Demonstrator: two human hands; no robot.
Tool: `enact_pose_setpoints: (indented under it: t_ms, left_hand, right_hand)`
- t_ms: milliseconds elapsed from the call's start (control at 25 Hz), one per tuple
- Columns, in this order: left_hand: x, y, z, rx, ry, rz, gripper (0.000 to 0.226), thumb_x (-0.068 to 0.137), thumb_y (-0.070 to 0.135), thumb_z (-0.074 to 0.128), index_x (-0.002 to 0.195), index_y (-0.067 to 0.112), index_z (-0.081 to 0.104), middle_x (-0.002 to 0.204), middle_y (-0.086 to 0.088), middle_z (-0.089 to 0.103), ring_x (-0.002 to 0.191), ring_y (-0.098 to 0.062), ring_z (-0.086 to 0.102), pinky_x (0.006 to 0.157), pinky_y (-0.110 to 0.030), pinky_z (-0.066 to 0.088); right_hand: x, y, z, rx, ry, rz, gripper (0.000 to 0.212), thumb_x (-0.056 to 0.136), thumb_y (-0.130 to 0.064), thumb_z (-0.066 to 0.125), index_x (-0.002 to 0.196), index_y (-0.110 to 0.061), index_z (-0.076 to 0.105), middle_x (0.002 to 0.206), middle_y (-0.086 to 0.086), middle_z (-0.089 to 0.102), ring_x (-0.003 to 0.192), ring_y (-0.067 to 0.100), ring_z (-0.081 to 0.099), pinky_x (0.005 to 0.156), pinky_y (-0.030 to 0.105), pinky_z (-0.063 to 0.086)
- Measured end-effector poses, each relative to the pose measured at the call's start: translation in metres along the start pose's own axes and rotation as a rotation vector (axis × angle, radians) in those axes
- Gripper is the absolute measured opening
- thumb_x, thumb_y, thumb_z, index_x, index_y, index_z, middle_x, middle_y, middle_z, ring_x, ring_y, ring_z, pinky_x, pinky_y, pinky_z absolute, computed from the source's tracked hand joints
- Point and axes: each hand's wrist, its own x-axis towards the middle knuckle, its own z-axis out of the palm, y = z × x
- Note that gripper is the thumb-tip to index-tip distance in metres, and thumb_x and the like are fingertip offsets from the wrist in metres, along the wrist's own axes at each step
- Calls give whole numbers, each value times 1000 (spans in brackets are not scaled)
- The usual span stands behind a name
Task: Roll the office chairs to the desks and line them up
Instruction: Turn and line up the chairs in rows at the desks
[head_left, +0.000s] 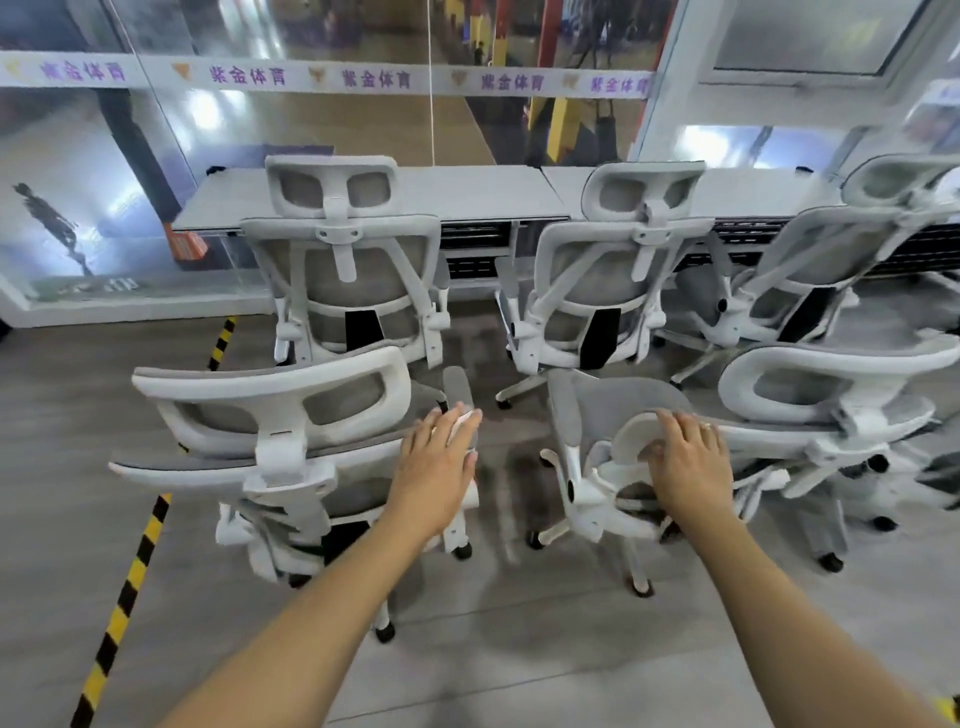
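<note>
Two white-framed, grey-mesh office chairs stand close in front of me. My left hand (439, 460) rests on the right edge of the near left chair (270, 421), fingers spread over its frame. My right hand (688, 460) lies on the left edge of the near right chair's backrest (831, 405), fingers curled over the white rim. Behind them, three more chairs face the grey desks (488, 195): the far left chair (343, 260), the far middle chair (608, 280) and the far right chair (810, 270), which is turned at an angle.
A glass wall with a purple-lettered white band (322, 78) runs behind the desks. Black-and-yellow hazard tape (140, 545) crosses the grey floor at the left. Open floor lies between me and the near chairs.
</note>
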Motion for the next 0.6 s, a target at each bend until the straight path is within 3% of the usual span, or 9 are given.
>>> enact_pose_setpoints:
  t_ms: [80, 160, 240, 320, 480, 600]
  left_hand:
    - [16, 10, 20, 95, -85, -161, 55, 104, 29, 36, 156, 27, 19, 165, 0, 20, 152, -30, 16, 123, -52, 11]
    - [23, 17, 34, 171, -53, -258, 57, 103, 25, 39, 156, 23, 20, 163, -2, 25, 151, -32, 19, 123, -54, 7]
    - [25, 23, 41, 217, -9, -319, 57, 101, 24, 46, 154, 21, 28, 155, -4, 39, 145, -33, 31, 122, -57, 11]
    - [28, 31, 45, 253, -7, -367, 61, 97, 24, 54, 153, 23, 30, 149, -2, 43, 141, -32, 35, 121, -59, 11]
    - [27, 42, 43, 310, -34, -419, 72, 90, 21, 63, 153, 24, 30, 151, -1, 40, 145, -33, 32, 120, -64, 5]
    - [24, 44, 43, 300, -40, -444, 61, 96, 22, 53, 153, 26, 31, 155, -1, 39, 147, -32, 29, 119, -66, 3]
  right_hand:
    - [7, 32, 20, -38, -66, -76, 38, 97, -16, 46, 133, -9, 56, 141, 16, 54, 133, 38, 46, 116, 54, 29]
    - [5, 59, 40, -49, -61, -174, 33, 97, -16, 48, 128, -15, 59, 144, 15, 53, 136, 37, 45, 117, 51, 26]
    - [1, 76, 46, 7, -30, -193, 46, 88, -7, 64, 131, -16, 52, 134, 16, 59, 125, 39, 53, 110, 54, 37]
    - [5, 81, 37, 65, 26, -220, 51, 84, -1, 63, 132, -14, 51, 127, 14, 61, 115, 38, 56, 101, 53, 45]
    - [36, 84, 22, 10, 28, -265, 68, 83, 5, 58, 147, -13, 46, 141, 13, 53, 135, 34, 47, 121, 51, 25]
    - [50, 103, 29, 15, -79, -276, 80, 71, 11, 65, 143, -17, 46, 130, 9, 57, 128, 31, 51, 120, 51, 26]
